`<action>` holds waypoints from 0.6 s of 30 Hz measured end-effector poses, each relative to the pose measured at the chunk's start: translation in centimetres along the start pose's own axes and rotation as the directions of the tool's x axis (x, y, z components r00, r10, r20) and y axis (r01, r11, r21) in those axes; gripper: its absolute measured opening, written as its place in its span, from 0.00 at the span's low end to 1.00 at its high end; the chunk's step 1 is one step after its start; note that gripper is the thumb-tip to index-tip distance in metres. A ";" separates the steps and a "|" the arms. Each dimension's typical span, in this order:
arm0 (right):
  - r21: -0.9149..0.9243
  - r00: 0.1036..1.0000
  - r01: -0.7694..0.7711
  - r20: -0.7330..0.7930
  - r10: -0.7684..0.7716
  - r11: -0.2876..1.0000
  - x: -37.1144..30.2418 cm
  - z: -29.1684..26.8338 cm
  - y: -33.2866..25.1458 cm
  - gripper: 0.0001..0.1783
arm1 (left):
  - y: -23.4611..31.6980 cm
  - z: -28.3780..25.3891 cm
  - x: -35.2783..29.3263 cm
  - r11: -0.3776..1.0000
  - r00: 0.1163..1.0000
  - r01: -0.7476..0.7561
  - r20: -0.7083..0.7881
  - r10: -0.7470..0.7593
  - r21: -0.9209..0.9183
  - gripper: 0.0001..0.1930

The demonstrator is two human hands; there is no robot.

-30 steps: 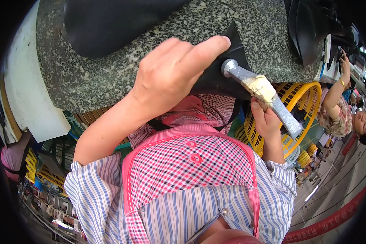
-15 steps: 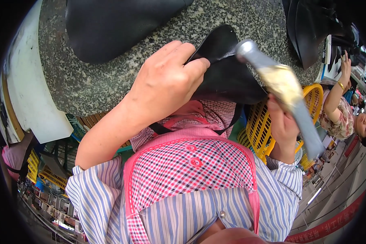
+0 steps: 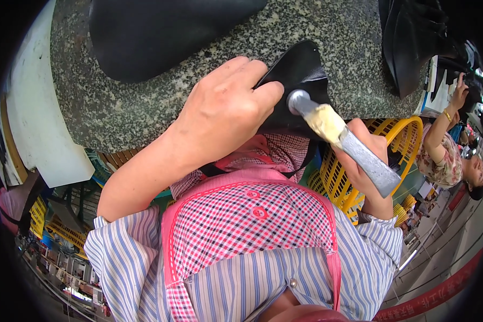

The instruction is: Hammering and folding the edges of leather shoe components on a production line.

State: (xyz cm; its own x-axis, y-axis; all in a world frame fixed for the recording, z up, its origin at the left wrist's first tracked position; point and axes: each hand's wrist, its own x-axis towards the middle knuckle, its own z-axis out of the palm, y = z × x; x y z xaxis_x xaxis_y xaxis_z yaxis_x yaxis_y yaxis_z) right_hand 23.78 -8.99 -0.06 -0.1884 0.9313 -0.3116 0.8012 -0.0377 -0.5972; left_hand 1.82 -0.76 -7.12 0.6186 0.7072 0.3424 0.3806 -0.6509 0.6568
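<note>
A black leather piece [image 3: 298, 61] lies at the near edge of the speckled stone slab [image 3: 145, 112], part of it folded up. My left hand [image 3: 228, 99] pinches its left side between thumb and fingers. In my right hand [image 3: 362, 155] is a hammer [image 3: 354, 153] with a round steel face and yellow wrapping round its middle. The hammer's face rests against the leather, just right of my left thumb. My right fingers are partly hidden behind the hammer head, and its handle is mostly out of sight.
A larger black leather piece [image 3: 161, 37] lies on the slab at the far left. Several black pieces [image 3: 413, 43] are heaped at the right edge. Below them stands a yellow plastic basket [image 3: 408, 134]. Another person [image 3: 445, 142] is at the far right.
The hammer has come down and to the left, from the leather's upper right to its middle beside my left thumb. My left hand and the leather have shifted slightly.
</note>
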 end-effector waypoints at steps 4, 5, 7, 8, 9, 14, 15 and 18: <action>0.023 0.999 -0.018 -0.033 0.018 1.000 -1.1 1.4 0.6 0.07 | -0.6 -0.4 -0.5 0.993 0.991 -0.117 0.074 0.115 0.020 0.12; 0.052 0.999 -0.035 -0.037 0.037 0.998 -1.1 1.5 0.7 0.06 | -0.7 -0.5 -0.7 0.993 0.991 -0.116 0.074 0.114 0.018 0.12; 0.044 0.999 -0.031 -0.033 0.032 0.999 -1.1 1.4 0.8 0.06 | -0.8 -0.8 -1.2 0.943 0.941 -0.332 0.065 0.331 0.008 0.13; 0.014 0.999 -0.028 -0.018 0.028 1.000 -0.9 1.3 0.7 0.08 | -0.9 -0.8 -1.6 0.911 0.912 -0.410 0.050 0.408 0.053 0.14; -0.017 1.000 -0.024 -0.002 0.024 1.000 -0.8 1.3 0.6 0.10 | -1.1 -0.7 -2.0 0.913 0.914 -0.405 0.052 0.402 0.054 0.14; 0.040 0.997 -0.060 -0.045 0.061 0.997 -1.4 2.1 1.1 0.11 | -1.6 -0.7 -2.6 0.898 0.909 -0.409 -0.013 0.416 0.163 0.16; 0.085 0.995 -0.062 -0.071 0.068 0.994 -1.5 2.3 1.2 0.11 | -1.6 -0.6 -2.6 0.918 0.925 -0.370 -0.033 0.378 0.144 0.16; 0.111 0.994 -0.088 -0.061 0.095 0.990 -1.4 2.2 1.2 0.11 | -1.5 -0.7 -2.3 0.960 0.963 -0.263 -0.027 0.267 0.099 0.16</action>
State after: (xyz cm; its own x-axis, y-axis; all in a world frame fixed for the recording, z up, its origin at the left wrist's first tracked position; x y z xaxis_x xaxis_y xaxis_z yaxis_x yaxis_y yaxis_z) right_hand 23.72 -11.17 -1.99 -0.0766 0.9438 -0.3214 0.7464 -0.1594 -0.6462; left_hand -0.64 -1.25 -8.39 0.6788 0.5153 0.5231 0.2707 -0.8379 0.4740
